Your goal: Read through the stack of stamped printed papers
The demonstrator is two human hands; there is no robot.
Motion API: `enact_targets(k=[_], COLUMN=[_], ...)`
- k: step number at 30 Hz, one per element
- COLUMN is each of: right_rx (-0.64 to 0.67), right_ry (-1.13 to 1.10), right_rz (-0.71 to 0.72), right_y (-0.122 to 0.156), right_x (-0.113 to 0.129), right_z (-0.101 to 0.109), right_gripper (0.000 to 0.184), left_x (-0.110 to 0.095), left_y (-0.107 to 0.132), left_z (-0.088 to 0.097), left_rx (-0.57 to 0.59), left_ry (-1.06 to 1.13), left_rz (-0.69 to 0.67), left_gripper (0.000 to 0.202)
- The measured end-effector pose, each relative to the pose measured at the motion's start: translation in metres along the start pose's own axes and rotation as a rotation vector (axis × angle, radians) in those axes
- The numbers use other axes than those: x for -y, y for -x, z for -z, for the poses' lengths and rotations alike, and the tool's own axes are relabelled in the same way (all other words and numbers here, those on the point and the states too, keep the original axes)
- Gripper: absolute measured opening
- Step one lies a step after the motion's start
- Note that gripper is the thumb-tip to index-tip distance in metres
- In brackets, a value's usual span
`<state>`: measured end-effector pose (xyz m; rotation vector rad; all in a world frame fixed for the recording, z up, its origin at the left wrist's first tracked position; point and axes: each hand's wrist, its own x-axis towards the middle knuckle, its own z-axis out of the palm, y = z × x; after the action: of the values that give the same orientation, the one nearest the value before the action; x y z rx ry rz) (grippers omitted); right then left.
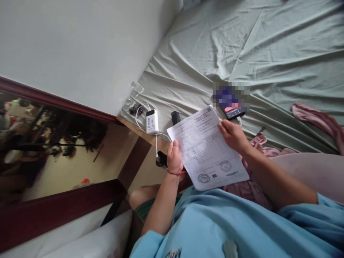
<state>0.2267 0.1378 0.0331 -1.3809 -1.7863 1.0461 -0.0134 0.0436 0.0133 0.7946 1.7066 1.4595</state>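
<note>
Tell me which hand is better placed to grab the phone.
Probably the right hand: it grips the paper near the phone, while the left hand grips the opposite side, farther off.

A plain pale wall [80, 43] is filling the upper left. Beside it, a pale green sheet [268, 46] is covering a wide bed [139, 130] and wrinkling in long folds, while a strip of bare wood is showing at the bed's edge. Below the wall, two dark red rails [53, 98] are bordering a mirror or an opening, unclear which, where dark clutter [59, 132] is blurring against a cream surface [115, 148]. Soft light is falling on wall and sheet.
</note>
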Motion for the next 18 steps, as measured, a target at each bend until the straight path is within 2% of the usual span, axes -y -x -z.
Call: enact_targets(k=[3, 7, 12, 18], right_rx=[0.006, 0.053, 0.099, 0.118], right_ry=[0.052, 0.084, 0.12, 0.139], right_rz=[-0.033, -0.044, -0.057, -0.075], right_y=[-0.001, -0.001, -0.002, -0.002], right_x=[-0.001, -0.001, -0.005, -0.008], right_z=[0.001, 0.001, -0.002, -0.004], right_gripper=[0.034, 0.034, 0.033, 0.033], left_x=[-0.002, -0.005, -0.019, -0.028], left_y=[-0.007, -0.027, -0.047, -0.06], left_z=[0.003, 0.012, 0.013, 0.008], left_rx=[0.009, -0.028, -0.058, 0.039], left_ry=[-0.05, -0.412, -0.707, -1.059], left_rz=[0.0, -0.101, -0.166, -0.07], left_gripper=[0.038, 0.033, 0.025, 0.02])
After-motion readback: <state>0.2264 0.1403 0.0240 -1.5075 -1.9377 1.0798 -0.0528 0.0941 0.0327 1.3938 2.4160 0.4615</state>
